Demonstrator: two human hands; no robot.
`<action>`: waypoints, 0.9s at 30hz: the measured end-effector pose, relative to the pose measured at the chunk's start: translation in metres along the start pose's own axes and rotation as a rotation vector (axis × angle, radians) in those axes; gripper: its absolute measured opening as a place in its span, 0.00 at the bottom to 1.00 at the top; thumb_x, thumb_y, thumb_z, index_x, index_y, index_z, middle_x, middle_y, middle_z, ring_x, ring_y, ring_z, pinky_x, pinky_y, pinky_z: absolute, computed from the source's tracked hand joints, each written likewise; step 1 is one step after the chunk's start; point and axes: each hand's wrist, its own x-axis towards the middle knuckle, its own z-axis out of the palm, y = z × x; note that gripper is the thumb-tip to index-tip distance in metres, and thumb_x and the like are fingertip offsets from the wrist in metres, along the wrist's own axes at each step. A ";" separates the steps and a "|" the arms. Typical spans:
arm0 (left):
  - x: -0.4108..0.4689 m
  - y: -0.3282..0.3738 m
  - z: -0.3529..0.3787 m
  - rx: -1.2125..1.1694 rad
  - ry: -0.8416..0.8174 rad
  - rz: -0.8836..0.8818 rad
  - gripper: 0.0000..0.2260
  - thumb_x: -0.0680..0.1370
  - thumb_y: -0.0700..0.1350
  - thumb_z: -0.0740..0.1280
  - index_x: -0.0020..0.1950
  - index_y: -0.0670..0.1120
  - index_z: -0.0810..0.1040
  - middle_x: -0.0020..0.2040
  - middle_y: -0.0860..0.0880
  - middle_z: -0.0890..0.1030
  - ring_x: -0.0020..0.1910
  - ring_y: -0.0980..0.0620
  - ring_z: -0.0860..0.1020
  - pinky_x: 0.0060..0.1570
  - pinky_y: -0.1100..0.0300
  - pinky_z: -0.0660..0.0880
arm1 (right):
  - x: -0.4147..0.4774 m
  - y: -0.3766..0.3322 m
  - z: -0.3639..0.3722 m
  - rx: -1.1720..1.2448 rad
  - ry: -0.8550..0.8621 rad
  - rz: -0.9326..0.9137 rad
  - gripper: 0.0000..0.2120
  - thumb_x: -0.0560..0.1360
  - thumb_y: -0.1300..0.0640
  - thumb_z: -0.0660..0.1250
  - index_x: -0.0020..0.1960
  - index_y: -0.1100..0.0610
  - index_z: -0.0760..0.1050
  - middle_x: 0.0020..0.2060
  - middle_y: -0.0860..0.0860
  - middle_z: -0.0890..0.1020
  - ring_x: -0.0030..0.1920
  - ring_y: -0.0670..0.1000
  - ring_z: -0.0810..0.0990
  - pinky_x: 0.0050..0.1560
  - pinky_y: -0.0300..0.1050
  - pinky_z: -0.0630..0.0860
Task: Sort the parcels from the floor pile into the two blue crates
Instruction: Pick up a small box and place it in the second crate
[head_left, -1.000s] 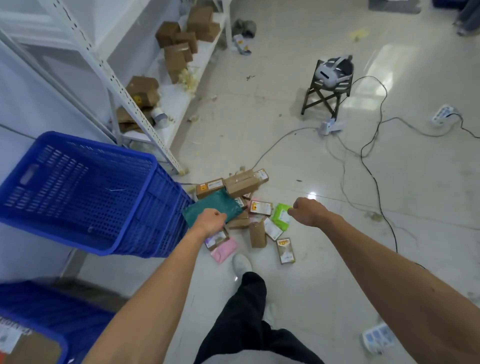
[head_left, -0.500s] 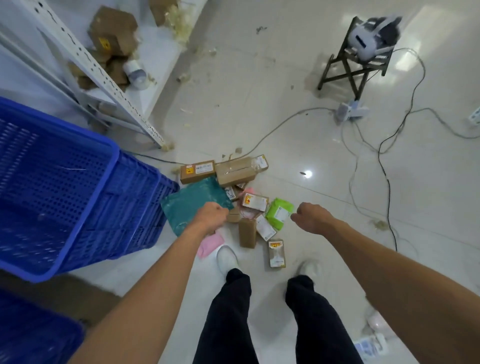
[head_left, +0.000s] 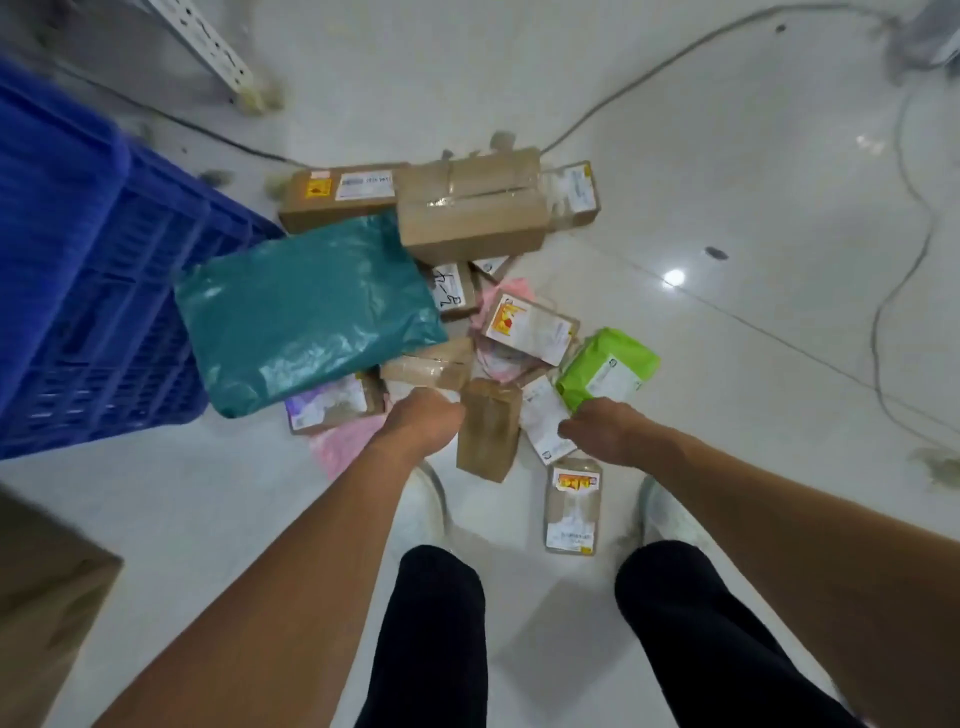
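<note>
Left hand (head_left: 423, 422) and right hand (head_left: 600, 432) curl over the parcels (head_left: 530, 328); grip unclear, labels too blurred to read.

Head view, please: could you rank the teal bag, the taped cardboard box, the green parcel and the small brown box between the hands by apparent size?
1. teal bag
2. taped cardboard box
3. green parcel and small brown box look about alike, so I leave them unranked.
</note>
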 end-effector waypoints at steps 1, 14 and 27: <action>0.016 -0.008 0.015 0.016 -0.006 -0.008 0.17 0.78 0.48 0.62 0.58 0.39 0.80 0.59 0.38 0.81 0.59 0.38 0.79 0.56 0.50 0.76 | 0.022 0.002 0.016 0.034 -0.032 0.000 0.16 0.80 0.47 0.60 0.52 0.59 0.78 0.55 0.57 0.78 0.55 0.57 0.77 0.50 0.42 0.70; 0.096 -0.040 0.080 -0.283 -0.047 -0.044 0.22 0.82 0.47 0.58 0.76 0.58 0.64 0.71 0.50 0.74 0.68 0.44 0.73 0.68 0.44 0.71 | 0.091 -0.061 0.093 0.875 -0.133 0.124 0.35 0.79 0.30 0.49 0.77 0.51 0.64 0.72 0.53 0.69 0.69 0.58 0.70 0.63 0.54 0.71; -0.017 0.017 0.010 -0.322 -0.103 0.017 0.27 0.78 0.37 0.57 0.75 0.55 0.69 0.67 0.49 0.76 0.64 0.46 0.73 0.58 0.56 0.73 | -0.013 -0.075 0.022 0.902 -0.024 0.075 0.42 0.74 0.24 0.46 0.76 0.51 0.65 0.70 0.52 0.73 0.68 0.55 0.72 0.70 0.52 0.65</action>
